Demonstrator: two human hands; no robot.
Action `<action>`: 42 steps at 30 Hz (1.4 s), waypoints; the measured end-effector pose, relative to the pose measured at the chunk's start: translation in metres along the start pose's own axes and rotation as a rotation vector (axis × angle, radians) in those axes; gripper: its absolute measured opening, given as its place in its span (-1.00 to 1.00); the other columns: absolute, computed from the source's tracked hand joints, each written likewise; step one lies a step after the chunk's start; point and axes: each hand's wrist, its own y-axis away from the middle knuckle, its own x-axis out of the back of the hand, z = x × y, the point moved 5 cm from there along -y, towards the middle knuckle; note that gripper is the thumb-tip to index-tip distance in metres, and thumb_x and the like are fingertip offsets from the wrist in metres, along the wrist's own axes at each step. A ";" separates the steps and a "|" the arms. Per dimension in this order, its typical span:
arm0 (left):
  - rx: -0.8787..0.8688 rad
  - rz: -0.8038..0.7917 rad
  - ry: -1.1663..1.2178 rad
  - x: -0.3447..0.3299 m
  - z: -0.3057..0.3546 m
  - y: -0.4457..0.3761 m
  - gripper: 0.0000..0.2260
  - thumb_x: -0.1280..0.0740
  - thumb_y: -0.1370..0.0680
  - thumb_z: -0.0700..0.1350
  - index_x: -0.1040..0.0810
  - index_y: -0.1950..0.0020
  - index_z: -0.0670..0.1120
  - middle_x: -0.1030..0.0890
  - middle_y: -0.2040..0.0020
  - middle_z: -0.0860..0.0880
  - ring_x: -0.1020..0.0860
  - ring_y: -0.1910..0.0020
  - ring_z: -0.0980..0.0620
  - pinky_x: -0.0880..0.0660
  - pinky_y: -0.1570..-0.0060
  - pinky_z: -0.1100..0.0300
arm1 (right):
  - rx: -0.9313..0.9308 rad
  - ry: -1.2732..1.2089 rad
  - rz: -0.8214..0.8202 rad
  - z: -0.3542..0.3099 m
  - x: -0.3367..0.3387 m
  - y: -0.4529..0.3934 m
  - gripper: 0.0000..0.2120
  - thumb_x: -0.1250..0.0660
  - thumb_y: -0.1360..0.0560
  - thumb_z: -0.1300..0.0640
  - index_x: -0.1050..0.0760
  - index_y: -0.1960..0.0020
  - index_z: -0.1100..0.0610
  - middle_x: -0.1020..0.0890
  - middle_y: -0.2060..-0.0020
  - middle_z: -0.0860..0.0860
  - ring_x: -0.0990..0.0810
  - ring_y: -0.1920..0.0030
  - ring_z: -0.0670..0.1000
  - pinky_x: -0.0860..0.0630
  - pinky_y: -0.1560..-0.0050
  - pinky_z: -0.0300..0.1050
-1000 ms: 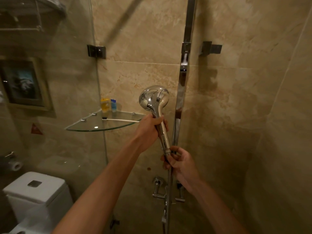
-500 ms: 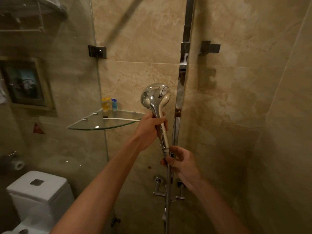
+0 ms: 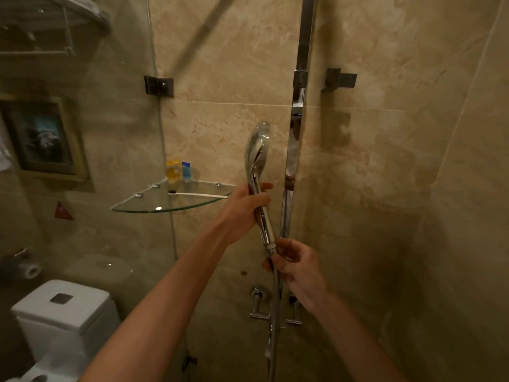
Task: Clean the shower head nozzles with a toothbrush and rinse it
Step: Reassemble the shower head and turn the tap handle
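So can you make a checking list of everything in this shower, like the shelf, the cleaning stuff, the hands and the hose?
Surface: glass corner shelf on the tiled wall.
Job's things: shower head held upright; white toothbrush lying on the shelf.
Clutter: yellow bottle and blue bottle at the shelf's back.
Hands: left hand grips the handle; right hand holds the hose joint.
Cables: metal hose hanging down.
Surroundings: toilet, wall taps.

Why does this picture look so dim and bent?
Head view: warm, low light leaves the toilet corner murky; the chrome shower head and rail throw glare; the wide lens bows the glass panel edge and wall lines.
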 end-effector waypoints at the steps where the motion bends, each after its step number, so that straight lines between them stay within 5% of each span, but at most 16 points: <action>1: 0.011 -0.002 0.043 0.000 0.000 0.000 -0.73 -0.28 -0.41 -0.39 -0.56 -0.08 -0.21 -0.47 0.11 -0.14 -0.46 0.24 0.03 -0.41 0.15 0.09 | -0.003 -0.009 -0.008 0.000 0.000 0.001 -0.63 -0.42 -0.29 0.35 -0.51 -0.09 0.30 -0.70 0.22 0.10 -0.70 0.23 0.13 -0.64 0.21 -0.12; 5: 0.098 -0.065 0.080 -0.004 0.004 -0.002 -0.66 -0.26 -0.40 -0.41 -0.56 -0.14 -0.22 -0.51 0.23 -0.03 -0.44 0.32 0.08 -0.40 0.26 0.16 | -0.011 -0.052 -0.008 0.001 0.000 0.001 -0.59 -0.42 -0.29 0.39 -0.48 -0.13 0.31 -0.70 0.22 0.09 -0.71 0.21 0.17 -0.65 0.20 -0.08; 10: 0.124 -0.132 -0.116 -0.003 0.010 0.002 -0.73 -0.30 -0.56 -0.29 -0.49 -0.27 -0.25 -0.50 -0.14 -0.16 -0.47 -0.08 -0.05 -0.46 -0.12 0.07 | -0.005 -0.046 0.009 0.004 0.004 0.003 -0.57 -0.43 -0.29 0.40 -0.47 -0.14 0.32 -0.70 0.24 0.05 -0.71 0.16 0.22 -0.65 0.16 -0.09; 15: 0.068 -0.193 -0.119 -0.003 0.011 0.005 -0.73 -0.24 -0.59 -0.31 -0.48 -0.24 -0.41 -0.50 -0.05 -0.27 -0.50 -0.05 -0.18 -0.54 -0.12 0.00 | 0.036 0.046 0.018 0.001 0.003 0.001 -0.68 -0.50 -0.20 0.36 -0.66 0.05 0.19 -0.69 0.23 0.06 -0.71 0.16 0.21 -0.64 0.16 -0.11; 19: 0.076 -0.204 -0.083 -0.010 0.008 0.008 -0.83 -0.23 -0.60 -0.31 -0.59 -0.08 -0.27 -0.56 0.11 -0.16 -0.54 0.09 -0.06 -0.52 -0.02 0.04 | 0.045 0.093 0.011 0.003 0.000 0.000 -0.73 -0.53 -0.20 0.34 -0.70 0.13 0.14 -0.70 0.24 0.07 -0.72 0.17 0.18 -0.64 0.16 -0.09; 26: 0.054 -0.128 -0.048 -0.013 0.005 0.007 -0.76 -0.11 -0.62 -0.37 -0.53 -0.16 -0.28 -0.55 0.04 -0.17 -0.50 -0.04 -0.13 -0.43 -0.26 -0.16 | 0.013 0.067 0.023 0.004 0.008 0.000 -0.81 -0.49 -0.28 0.34 -0.71 0.16 0.13 -0.69 0.26 0.02 -0.69 0.20 0.09 -0.62 0.13 -0.15; 31: 0.029 -0.100 -0.044 -0.019 0.000 0.009 -0.74 -0.05 -0.63 -0.40 -0.49 -0.15 -0.30 -0.49 0.21 -0.10 -0.46 0.21 0.01 -0.46 0.07 0.10 | -0.005 0.040 0.008 0.003 0.003 0.005 -0.84 -0.47 -0.26 0.35 -0.67 0.16 0.21 -0.68 0.28 0.07 -0.68 0.24 0.09 -0.63 0.18 -0.13; 37: 0.004 -0.065 -0.076 -0.023 -0.009 0.007 -0.72 -0.04 -0.64 -0.38 -0.52 0.03 -0.20 -0.48 0.21 -0.10 -0.47 0.19 0.01 -0.48 0.06 0.12 | -0.075 -0.001 0.013 0.004 0.000 0.003 -0.76 -0.28 -0.42 0.56 -0.56 0.02 0.33 -0.57 0.22 0.12 -0.57 0.27 0.03 -0.55 0.25 -0.14; 42: 0.012 -0.088 -0.043 -0.025 -0.019 0.006 -0.70 -0.03 -0.59 -0.44 -0.50 0.11 -0.21 -0.48 0.27 -0.07 -0.47 0.23 0.01 -0.46 0.09 0.10 | -0.156 -0.107 -0.125 -0.004 -0.002 0.004 -0.70 -0.41 -0.45 0.13 -0.51 -0.11 0.27 -0.58 0.20 0.13 -0.54 0.27 0.06 -0.46 0.24 -0.03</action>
